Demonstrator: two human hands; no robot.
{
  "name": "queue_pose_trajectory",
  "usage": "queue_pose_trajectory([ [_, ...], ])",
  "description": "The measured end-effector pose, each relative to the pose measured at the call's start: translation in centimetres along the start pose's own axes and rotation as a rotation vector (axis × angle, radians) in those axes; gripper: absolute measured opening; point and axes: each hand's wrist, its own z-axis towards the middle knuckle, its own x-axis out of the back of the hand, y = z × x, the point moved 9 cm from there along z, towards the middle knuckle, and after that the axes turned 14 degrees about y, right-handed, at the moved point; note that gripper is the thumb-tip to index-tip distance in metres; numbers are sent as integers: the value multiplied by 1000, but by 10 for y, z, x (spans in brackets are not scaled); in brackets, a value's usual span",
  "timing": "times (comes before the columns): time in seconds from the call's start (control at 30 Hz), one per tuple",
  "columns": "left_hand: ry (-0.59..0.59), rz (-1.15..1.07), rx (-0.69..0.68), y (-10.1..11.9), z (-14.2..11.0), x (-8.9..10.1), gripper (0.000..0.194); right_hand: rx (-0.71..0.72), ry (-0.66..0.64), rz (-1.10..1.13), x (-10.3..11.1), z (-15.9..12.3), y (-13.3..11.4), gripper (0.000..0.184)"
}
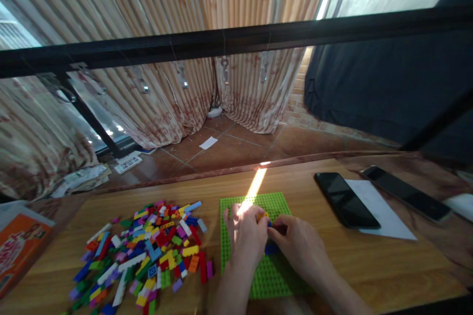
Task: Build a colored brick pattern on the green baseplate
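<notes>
Nearest to the camera, at the bottom centre, were the two bare forearms, with the left hand (247,229) and the right hand (301,243) over the green baseplate (271,278). This baseplate lay on the wooden table (212,300), in the lower middle of the frame. The pile of mixed bricks (148,248) was spread at the lower left. At the right lay the black phone (345,202), partly on a white paper (393,219). The left fingers were curled beside the small yellow brick (262,216); the right thumb and forefinger were bent close together near the blue brick (272,248). Whether either grip was closed on a piece, I could not tell.
</notes>
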Motion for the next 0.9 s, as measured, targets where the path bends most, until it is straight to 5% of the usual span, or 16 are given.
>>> queue_pose_trajectory([
  [0.67, -59, 82, 131, -8, 10, -6, 1, 62, -40, 62, -8, 11, 7, 25],
  [0.9, -26, -132, 75, -13, 5, 3, 14, 74, -77, 114, -10, 15, 8, 37],
])
